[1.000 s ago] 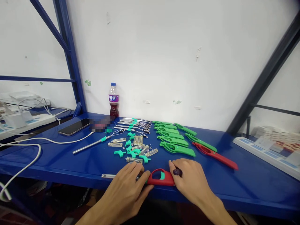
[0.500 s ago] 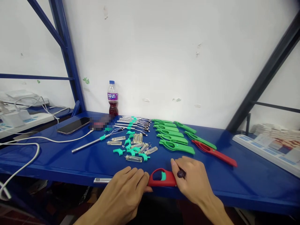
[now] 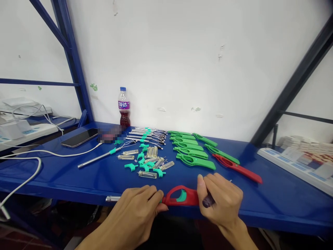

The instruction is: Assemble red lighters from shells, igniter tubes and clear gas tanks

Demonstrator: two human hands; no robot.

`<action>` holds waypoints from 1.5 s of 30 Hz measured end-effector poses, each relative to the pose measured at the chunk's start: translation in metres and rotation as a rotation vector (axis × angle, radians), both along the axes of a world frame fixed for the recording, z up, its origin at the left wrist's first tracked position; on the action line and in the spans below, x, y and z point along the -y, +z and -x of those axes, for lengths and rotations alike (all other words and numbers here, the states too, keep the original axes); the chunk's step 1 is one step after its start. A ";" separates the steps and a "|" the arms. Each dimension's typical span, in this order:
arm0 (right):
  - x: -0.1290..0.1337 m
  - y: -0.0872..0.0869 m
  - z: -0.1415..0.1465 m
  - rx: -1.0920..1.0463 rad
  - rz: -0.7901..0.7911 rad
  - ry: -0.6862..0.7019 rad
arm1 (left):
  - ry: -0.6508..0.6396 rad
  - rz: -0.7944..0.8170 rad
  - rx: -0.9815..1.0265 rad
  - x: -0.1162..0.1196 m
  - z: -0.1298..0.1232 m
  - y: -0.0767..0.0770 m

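Observation:
A red long-neck lighter (image 3: 191, 198) lies across the table's front edge, a teal trigger (image 3: 181, 196) in its loop. Its silver tube (image 3: 112, 199) sticks out to the left. My left hand (image 3: 139, 208) is closed around the lighter where tube and red body meet. My right hand (image 3: 221, 198) is closed on a tool with a dark purple handle (image 3: 208, 200); a thin metal end shows beyond the knuckles. That hand also rests against the lighter's right end, which it hides. Beyond the hands lie clear fuel tanks (image 3: 147, 174) and loose teal triggers (image 3: 130, 167).
Several green lighter shells (image 3: 196, 162) and a red shell (image 3: 239, 169) lie at the right. Silver tubes with wires (image 3: 142, 138) are at the back; a single tube (image 3: 96, 159) lies left. A phone (image 3: 79, 137), white cable (image 3: 65, 155) and drink bottle (image 3: 124, 107) stand farther off.
My right hand has shifted slightly right and tilted, turning the dark handle with it. More of the lighter's red body and teal trigger shows. My left hand keeps its hold.

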State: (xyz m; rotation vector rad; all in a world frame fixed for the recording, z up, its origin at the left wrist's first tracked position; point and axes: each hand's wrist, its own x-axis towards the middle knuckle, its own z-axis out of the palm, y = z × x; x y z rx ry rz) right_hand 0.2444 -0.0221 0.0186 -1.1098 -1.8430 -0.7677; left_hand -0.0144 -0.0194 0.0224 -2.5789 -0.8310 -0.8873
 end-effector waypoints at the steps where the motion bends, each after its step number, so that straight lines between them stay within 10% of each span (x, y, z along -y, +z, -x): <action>1: 0.000 0.000 -0.001 -0.003 0.006 0.000 | 0.001 -0.021 0.005 -0.001 -0.001 -0.002; 22: -0.003 0.020 0.008 0.101 0.731 0.259 | 0.058 -0.164 0.024 -0.020 -0.003 -0.025; 45: -0.003 0.014 0.010 0.084 0.753 0.164 | 0.103 0.047 0.118 -0.022 -0.004 -0.023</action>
